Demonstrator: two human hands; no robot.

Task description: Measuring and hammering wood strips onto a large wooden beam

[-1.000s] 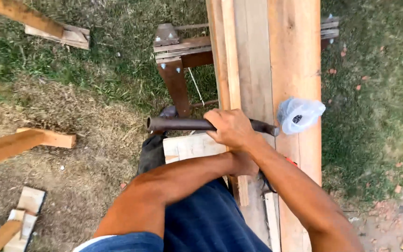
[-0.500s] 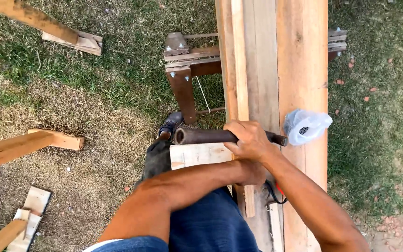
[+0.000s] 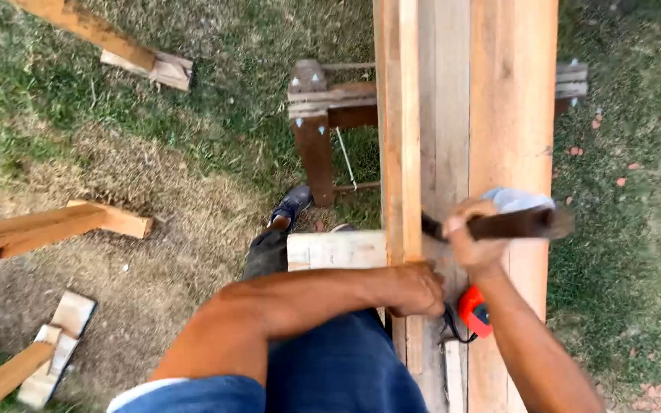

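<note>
— What's the right hand doing?

— It's wrapped tight around a dark bar, held level across the wide plank; the bar's far end is blurred, so I can't tell what tool it is.

— And the left hand?

— Fingers curled shut, pressing down on the narrow upright board beside the plank (what it pinches, I can't tell).

— Anything close by?

— An orange tape measure lies on the plank just under the right wrist, and a pale plastic bag sits behind the bar. A wooden sawhorse carries the boards over grass.
</note>
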